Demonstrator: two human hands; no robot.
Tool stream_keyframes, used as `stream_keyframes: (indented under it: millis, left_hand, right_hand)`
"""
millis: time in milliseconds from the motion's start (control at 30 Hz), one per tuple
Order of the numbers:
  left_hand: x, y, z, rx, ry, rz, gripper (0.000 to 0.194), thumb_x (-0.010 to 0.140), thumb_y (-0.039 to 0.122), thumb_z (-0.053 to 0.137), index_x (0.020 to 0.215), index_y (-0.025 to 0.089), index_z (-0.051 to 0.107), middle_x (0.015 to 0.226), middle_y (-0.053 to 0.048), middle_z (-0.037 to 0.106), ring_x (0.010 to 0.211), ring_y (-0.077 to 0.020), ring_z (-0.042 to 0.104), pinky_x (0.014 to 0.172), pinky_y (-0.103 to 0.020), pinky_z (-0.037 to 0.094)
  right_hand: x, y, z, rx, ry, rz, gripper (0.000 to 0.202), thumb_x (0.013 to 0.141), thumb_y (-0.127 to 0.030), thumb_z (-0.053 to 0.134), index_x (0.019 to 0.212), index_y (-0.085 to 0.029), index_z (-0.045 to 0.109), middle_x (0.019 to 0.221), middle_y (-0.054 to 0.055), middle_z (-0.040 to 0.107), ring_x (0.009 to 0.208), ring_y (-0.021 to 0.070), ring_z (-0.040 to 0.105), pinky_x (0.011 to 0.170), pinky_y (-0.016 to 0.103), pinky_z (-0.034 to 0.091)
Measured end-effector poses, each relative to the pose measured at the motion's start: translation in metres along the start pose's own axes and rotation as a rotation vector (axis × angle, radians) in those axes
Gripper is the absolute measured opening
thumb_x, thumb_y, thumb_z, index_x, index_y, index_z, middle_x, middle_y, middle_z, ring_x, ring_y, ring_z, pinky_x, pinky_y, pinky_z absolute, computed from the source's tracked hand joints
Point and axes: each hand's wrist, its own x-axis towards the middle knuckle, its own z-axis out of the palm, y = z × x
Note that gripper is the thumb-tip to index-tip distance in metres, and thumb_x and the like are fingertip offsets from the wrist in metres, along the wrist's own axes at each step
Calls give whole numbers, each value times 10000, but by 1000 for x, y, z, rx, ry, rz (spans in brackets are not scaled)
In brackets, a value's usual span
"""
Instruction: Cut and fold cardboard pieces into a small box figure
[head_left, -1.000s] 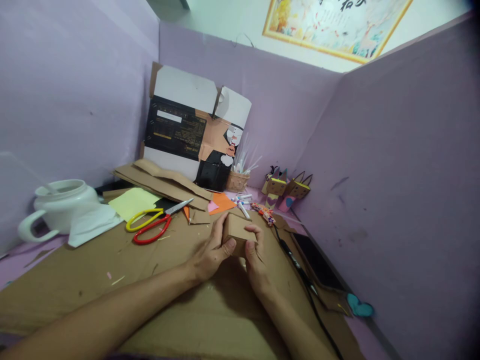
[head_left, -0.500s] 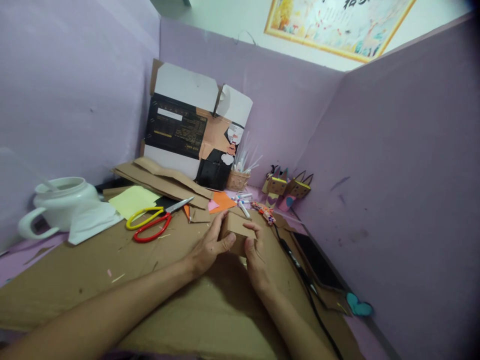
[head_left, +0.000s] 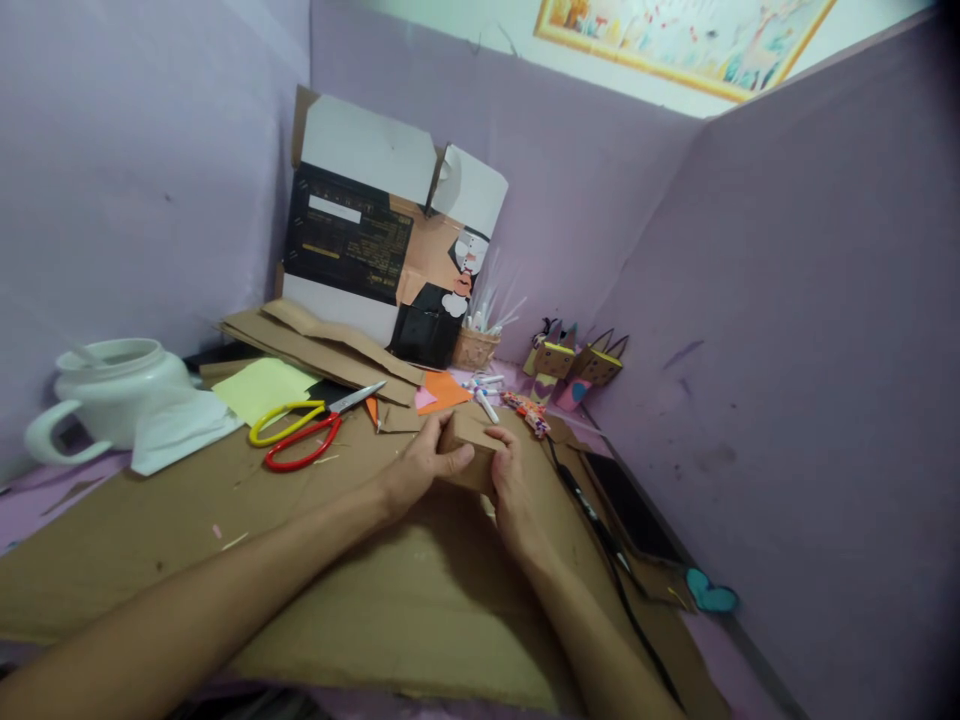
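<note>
Between my two hands is a small brown cardboard box [head_left: 474, 440], held just above the cardboard sheet [head_left: 315, 610] on the table. My left hand [head_left: 424, 465] grips its left side, the thumb lying along the near face. On the right side, my right hand [head_left: 512, 490] wraps its fingers round the box, with the index finger bent over the top edge. The box's underside and far faces are hidden. To the left of my hands lie scissors [head_left: 304, 445] with one yellow and one red handle, blades pointing away to the right.
A white mug [head_left: 112, 395] and folded tissue [head_left: 187, 430] stand left. Behind are cardboard strips [head_left: 322, 345], yellow paper [head_left: 262, 388], a flattened printed box [head_left: 352, 240] and a small basket [head_left: 476, 347]. Cardboard figures [head_left: 555, 365], a black cable pen [head_left: 592, 515] and a phone [head_left: 630, 505] are right.
The view has tilted down slightly, so the background sits higher or shifts a little. My right thumb has slid off the box's near face toward its right side; both hands still hold the box.
</note>
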Motion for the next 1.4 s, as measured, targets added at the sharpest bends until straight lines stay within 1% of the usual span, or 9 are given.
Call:
stream_keyframes:
  millis: [133, 267, 400, 600, 767, 1033, 1167, 1267, 1400]
  left_hand:
    - [-5, 6, -11, 344, -116, 283, 794, 652, 349, 684, 1305, 205, 257, 1336, -127, 349, 1177, -291, 384, 939, -407, 350]
    - [-5, 12, -25, 682, -56, 351, 852, 616, 402, 696, 1320, 217, 254, 1342, -135, 306, 1158, -303, 372, 943, -437, 331]
    - [-7, 22, -25, 816, -28, 352, 818, 594, 401, 703, 1289, 216, 314, 1296, -127, 367, 1098, -301, 404, 868, -412, 383]
    - [-10, 26, -20, 596, -106, 196, 770, 593, 331, 702, 1250, 179, 331, 1138, -108, 498, 903, -237, 536, 759, -372, 446]
    - [-4, 9, -27, 317, -163, 164, 777, 588, 274, 743, 1232, 230, 310, 1175, -91, 466, 1027, -242, 516, 843, -369, 438]
    - [-2, 2, -25, 197, -155, 192, 747, 579, 226, 753, 1205, 236, 345, 1243, -91, 450, 1146, -273, 446, 901, -370, 410]
    - [-3, 6, -26, 130, -153, 125, 705, 564, 219, 758, 1173, 223, 402, 1219, -82, 498, 1132, -273, 469, 890, -340, 420]
    - [-3, 8, -29, 68, -120, 17, 620, 580, 203, 744, 1136, 240, 470, 1201, -50, 534, 1109, -260, 496, 854, -303, 440]
    - [-3, 13, -31, -45, -117, -188, 570, 602, 191, 713, 1132, 200, 504, 1155, -81, 583, 1067, -273, 532, 822, -312, 461]
  right_hand:
    - [-8, -16, -1, -119, -21, -344, 658, 786, -568, 453, 1307, -238, 225, 1369, 99, 306, 1261, 252, 319, 1023, 427, 278]
    - [-8, -23, -9, -118, -172, -325, 754, 786, -500, 514, 1380, -271, 109, 1468, 58, 162, 1305, 236, 259, 1029, 395, 285]
    - [-4, -21, -17, -230, -138, -324, 774, 711, -527, 593, 1353, -263, 253, 1430, 74, 278, 1245, 273, 355, 978, 397, 338]
    - [-1, -23, -20, -342, -28, -318, 754, 589, -563, 674, 1231, -241, 446, 1280, 97, 473, 1157, 302, 441, 899, 395, 377]
    - [-1, -20, -14, -184, -51, -227, 793, 551, -485, 733, 1236, -231, 426, 1275, 118, 472, 1121, 304, 471, 798, 374, 446]
    - [2, -9, -9, 15, -39, -198, 761, 532, -326, 782, 1210, -230, 449, 1293, 108, 458, 1179, 278, 440, 975, 421, 356]
    - [3, -11, -11, -21, -90, -191, 839, 549, -322, 782, 1280, -249, 377, 1340, 104, 421, 1232, 271, 385, 983, 418, 345]
    - [4, -14, -19, -42, -206, -162, 876, 570, -376, 768, 1321, -236, 338, 1366, 113, 396, 1244, 278, 373, 991, 421, 336]
    - [7, -19, -34, -74, -340, -82, 637, 748, -479, 581, 1301, -220, 400, 1404, 83, 352, 1285, 243, 315, 1053, 408, 238]
